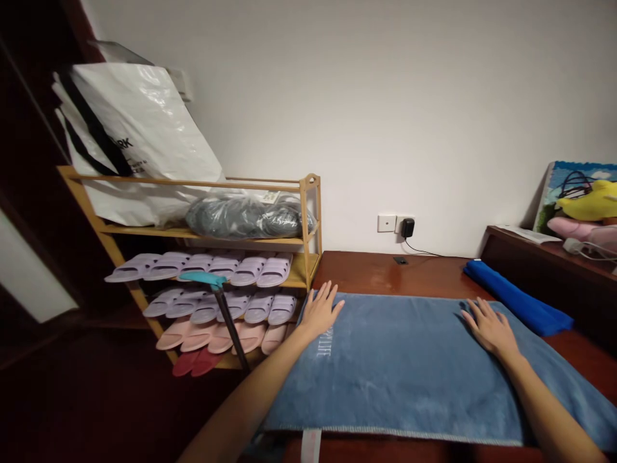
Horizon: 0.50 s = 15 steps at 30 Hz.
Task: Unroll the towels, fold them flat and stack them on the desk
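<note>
A blue-grey towel (409, 366) lies spread flat over the reddish-brown wooden table (376, 270). White lettering runs along its left part, and a pale tag (311, 445) hangs from its near edge. My left hand (319, 310) rests on the towel's far left corner, fingers stretched out. On the right part of the towel lies my right hand (491, 328), palm down with the fingers spread. Just beyond it, a folded bright blue cloth (518, 299) sits on the table.
Left stands a wooden rack (311, 257) with rows of lilac slippers (274, 270) and pink slippers (250, 337). It bears a white bag (144, 122) and a plastic-wrapped grey bundle (245, 217). A turquoise-topped pole (231, 321) stands before it. A black plug (407, 227) sits in the wall socket.
</note>
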Tool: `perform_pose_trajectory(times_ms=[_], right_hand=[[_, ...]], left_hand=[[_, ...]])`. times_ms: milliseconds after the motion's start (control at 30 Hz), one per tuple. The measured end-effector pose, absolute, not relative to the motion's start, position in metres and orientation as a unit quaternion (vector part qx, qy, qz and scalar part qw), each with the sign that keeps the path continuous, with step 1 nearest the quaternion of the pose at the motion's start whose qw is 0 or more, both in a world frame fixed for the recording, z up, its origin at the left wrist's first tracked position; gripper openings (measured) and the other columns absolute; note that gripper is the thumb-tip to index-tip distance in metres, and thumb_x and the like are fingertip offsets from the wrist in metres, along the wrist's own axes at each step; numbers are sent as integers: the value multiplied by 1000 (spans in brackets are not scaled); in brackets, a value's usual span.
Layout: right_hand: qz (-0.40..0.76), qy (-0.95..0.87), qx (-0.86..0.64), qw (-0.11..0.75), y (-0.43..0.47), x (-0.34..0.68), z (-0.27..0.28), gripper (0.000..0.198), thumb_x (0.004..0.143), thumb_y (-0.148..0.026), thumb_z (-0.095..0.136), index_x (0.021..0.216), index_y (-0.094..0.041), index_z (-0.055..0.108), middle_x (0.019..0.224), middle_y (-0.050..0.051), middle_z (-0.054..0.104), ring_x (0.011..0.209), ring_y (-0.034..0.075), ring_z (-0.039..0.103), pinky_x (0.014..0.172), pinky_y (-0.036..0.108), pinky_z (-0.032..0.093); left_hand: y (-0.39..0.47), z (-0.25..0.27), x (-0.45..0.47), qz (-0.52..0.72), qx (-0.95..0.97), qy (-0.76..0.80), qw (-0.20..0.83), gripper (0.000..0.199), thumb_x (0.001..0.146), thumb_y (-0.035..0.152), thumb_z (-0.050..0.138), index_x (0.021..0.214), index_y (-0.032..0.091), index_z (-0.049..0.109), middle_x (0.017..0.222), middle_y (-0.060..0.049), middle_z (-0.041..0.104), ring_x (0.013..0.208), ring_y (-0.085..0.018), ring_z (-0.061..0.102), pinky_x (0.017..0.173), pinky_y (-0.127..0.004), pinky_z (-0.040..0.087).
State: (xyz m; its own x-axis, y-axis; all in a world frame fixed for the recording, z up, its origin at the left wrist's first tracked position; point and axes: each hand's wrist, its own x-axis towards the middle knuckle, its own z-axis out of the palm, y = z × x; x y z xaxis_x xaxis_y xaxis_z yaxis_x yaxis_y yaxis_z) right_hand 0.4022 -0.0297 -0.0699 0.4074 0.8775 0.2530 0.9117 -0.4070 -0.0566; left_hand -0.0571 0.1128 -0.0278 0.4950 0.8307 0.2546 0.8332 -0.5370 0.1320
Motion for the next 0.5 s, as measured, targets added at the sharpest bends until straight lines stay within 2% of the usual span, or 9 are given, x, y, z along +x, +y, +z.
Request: perform_pose_trajectory(times_ms=[100,233,333,433,500], right_hand=[[-118,-546,-823,104,-58,374,-59,69,88,-60,17,141,-19,33,152,10,17,141,22,11,112,47,19],[-90,-629,-760,137,-119,307,-62,60,89,-59,25,144,-35,22,152,-1,18,140,19,18,110,46,27],[-95,-679,-712,150,-151,265,-76,63,87,-56,36,144,-39,16,150,-2,20,136,23,27,105,47,37],[-94,-705,-684,160,-159,251,-88,63,84,-54,43,142,-41,21,145,-2,30,129,28,38,98,50,45],[-84,-703,-675,207,-162,249,-90,62,81,-53,49,140,-42,29,142,-2,36,125,30,43,96,53,46]], left_hand=[[80,-17,-79,-156,-877,-455,5,55,98,47,26,145,19,30,151,-8,25,140,-23,17,112,-45,15],[20,-17,-120,-147,-916,-371,-42,54,97,46,33,147,29,21,152,-2,22,139,-23,19,112,-45,19],[-10,-24,-138,-111,-922,-364,-72,56,95,47,39,146,36,20,152,0,22,138,-26,21,111,-50,20],[-21,-28,-141,-112,-919,-370,-77,57,94,47,42,146,39,20,151,1,22,138,-28,23,110,-55,19],[-24,-28,-142,-115,-919,-369,-80,57,94,46,43,145,40,19,151,2,22,137,-29,25,110,-55,20]])
